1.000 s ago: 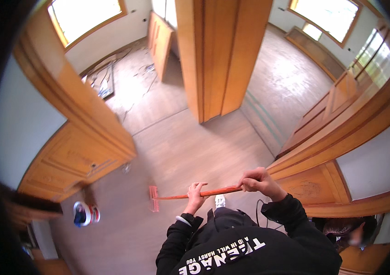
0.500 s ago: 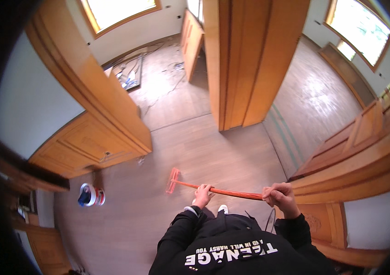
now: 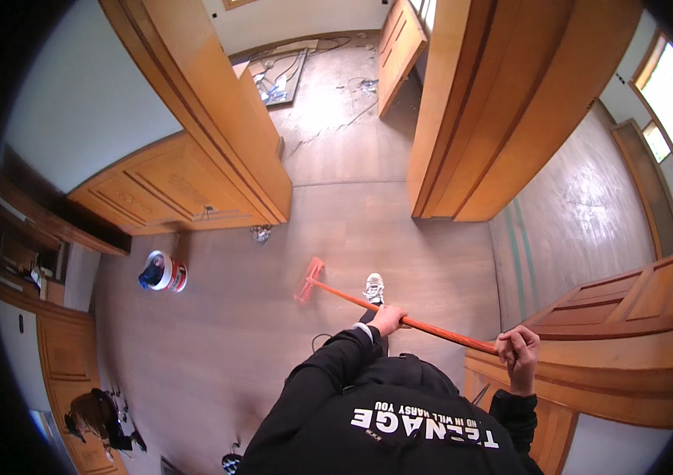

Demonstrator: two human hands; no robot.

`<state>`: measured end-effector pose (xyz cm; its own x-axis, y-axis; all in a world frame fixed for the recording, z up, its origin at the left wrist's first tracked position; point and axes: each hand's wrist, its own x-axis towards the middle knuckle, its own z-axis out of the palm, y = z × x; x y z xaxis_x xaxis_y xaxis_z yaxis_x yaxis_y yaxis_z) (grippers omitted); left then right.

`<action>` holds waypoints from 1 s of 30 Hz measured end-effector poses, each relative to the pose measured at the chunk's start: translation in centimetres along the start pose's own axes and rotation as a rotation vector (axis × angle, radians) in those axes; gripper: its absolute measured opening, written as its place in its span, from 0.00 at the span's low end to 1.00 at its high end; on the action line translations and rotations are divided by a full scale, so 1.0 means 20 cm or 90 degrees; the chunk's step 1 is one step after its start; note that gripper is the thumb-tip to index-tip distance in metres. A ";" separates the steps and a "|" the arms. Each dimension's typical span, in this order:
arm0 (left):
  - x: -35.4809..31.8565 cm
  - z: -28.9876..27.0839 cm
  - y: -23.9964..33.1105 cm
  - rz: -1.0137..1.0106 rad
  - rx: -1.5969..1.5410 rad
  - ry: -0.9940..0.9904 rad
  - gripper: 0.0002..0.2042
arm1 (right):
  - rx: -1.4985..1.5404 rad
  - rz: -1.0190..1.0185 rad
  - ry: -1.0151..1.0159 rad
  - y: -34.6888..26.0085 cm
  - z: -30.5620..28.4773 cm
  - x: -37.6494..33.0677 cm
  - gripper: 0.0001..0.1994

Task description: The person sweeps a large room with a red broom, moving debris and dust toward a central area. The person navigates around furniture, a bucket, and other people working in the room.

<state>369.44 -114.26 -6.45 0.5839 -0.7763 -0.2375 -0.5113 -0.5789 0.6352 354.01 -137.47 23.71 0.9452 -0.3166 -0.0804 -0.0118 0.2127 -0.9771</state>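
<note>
Both my hands are closed around the striped orange-red pole of a long-handled tool with a wide red crosswise head (image 3: 309, 280). That head lies on the floor ahead of me; motion smears it, so I cannot tell a broom from a rake. My left hand (image 3: 389, 319) grips the pole (image 3: 449, 336) about midway, in front of my body. At its upper end, off to the right, my right hand (image 3: 519, 356) is wrapped around it. My white shoe (image 3: 374, 288) stands on the floor just beyond the left hand.
A white and red bucket (image 3: 169, 272) with something dark blue in it stands on the left. Wooden door frames (image 3: 503, 103) and a wood-panelled wall base (image 3: 182, 190) rise ahead. Small debris (image 3: 260, 233) lies by the frame. A brown and black shape (image 3: 99, 423), unclear, is at lower left.
The view has shifted, so the doorways appear lower and farther right. My white shoe has come forward. Both hands still hold the pole, which slopes more steeply in the picture.
</note>
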 end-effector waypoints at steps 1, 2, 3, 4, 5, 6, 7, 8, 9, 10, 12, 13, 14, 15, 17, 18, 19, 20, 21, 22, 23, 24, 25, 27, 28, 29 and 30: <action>0.01 -0.01 -0.03 -0.009 0.007 0.001 0.15 | -0.009 0.018 -0.009 0.03 0.00 0.03 0.12; 0.02 -0.02 -0.07 -0.019 0.020 0.000 0.15 | -0.019 0.033 -0.018 0.06 0.00 0.07 0.11; 0.01 -0.04 -0.11 -0.023 0.016 0.051 0.08 | -0.056 0.097 -0.031 0.08 0.00 0.10 0.11; 0.02 -0.06 -0.16 -0.063 0.057 0.013 0.07 | -0.051 0.130 -0.049 0.12 0.01 0.14 0.10; 0.03 -0.08 -0.21 -0.098 0.069 0.032 0.06 | -0.048 0.163 -0.073 0.17 0.03 0.18 0.10; 0.02 -0.10 -0.25 -0.138 0.081 0.049 0.06 | -0.047 0.194 -0.097 0.20 0.05 0.21 0.10; 0.03 -0.12 -0.29 -0.161 0.081 0.050 0.06 | -0.039 0.212 -0.115 0.24 0.08 0.26 0.10; 0.04 -0.15 -0.33 -0.191 0.076 0.046 0.06 | -0.028 0.225 -0.136 0.28 0.10 0.31 0.10; 0.06 -0.18 -0.35 -0.207 0.068 0.060 0.05 | -0.025 0.223 -0.146 0.30 0.12 0.35 0.10; 0.09 -0.21 -0.38 -0.229 0.069 0.035 0.06 | -0.023 0.224 -0.146 0.30 0.12 0.41 0.10; 0.19 -0.26 -0.39 -0.219 0.046 0.010 0.06 | -0.009 0.213 -0.146 0.29 0.11 0.54 0.10; 0.26 -0.30 -0.38 -0.209 0.034 -0.039 0.06 | -0.021 0.196 -0.135 0.26 0.09 0.61 0.09; 0.33 -0.32 -0.36 -0.175 0.003 -0.045 0.07 | -0.063 0.183 -0.117 0.21 0.05 0.68 0.10; 0.42 -0.35 -0.34 -0.136 -0.005 -0.067 0.09 | -0.078 0.184 -0.080 0.14 0.01 0.74 0.10; 0.62 -0.40 -0.27 -0.053 -0.021 -0.088 0.14 | -0.157 0.086 -0.002 0.04 -0.07 0.87 0.10; 0.73 -0.43 -0.21 -0.018 -0.035 -0.102 0.15 | -0.249 -0.017 0.036 0.01 -0.11 0.92 0.10; 0.83 -0.45 -0.15 0.036 -0.051 -0.088 0.16 | -0.217 -0.057 0.097 -0.05 -0.15 0.99 0.10; 0.93 -0.49 -0.09 0.080 -0.064 -0.083 0.18 | -0.212 -0.105 0.156 -0.09 -0.19 1.06 0.11; 1.02 -0.52 -0.01 0.111 -0.076 -0.074 0.18 | -0.111 -0.120 0.153 -0.14 -0.24 1.11 0.11; 1.09 -0.55 0.05 0.137 -0.082 -0.075 0.18 | -0.005 -0.138 0.154 -0.20 -0.28 1.16 0.11; 1.15 -0.57 0.10 0.136 -0.112 -0.066 0.18 | -0.009 -0.168 0.150 -0.23 -0.30 1.21 0.11; 1.19 -0.58 0.15 0.140 -0.146 -0.056 0.18 | -0.014 -0.199 0.148 -0.25 -0.33 1.26 0.11; 1.21 -0.58 0.16 0.144 -0.175 -0.010 0.16 | -0.006 -0.183 0.189 -0.24 -0.33 1.31 0.11; 1.23 -0.59 0.10 0.082 -0.157 0.021 0.14 | -0.004 -0.130 0.167 -0.19 -0.32 1.42 0.11; 1.21 -0.58 0.05 0.041 -0.153 0.034 0.13 | -0.008 -0.108 0.127 -0.16 -0.30 1.47 0.11; 1.19 -0.58 -0.03 0.029 -0.155 0.062 0.08 | 0.007 -0.096 0.082 -0.12 -0.27 1.51 0.11; 1.17 -0.58 -0.12 -0.007 -0.117 0.090 0.08 | 0.001 -0.075 0.059 -0.08 -0.23 1.55 0.12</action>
<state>391.65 -128.18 -4.96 0.6774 -0.7205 -0.1481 -0.3888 -0.5217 0.7594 381.77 -151.86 21.96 0.9055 -0.4240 0.0170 0.0983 0.1706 -0.9804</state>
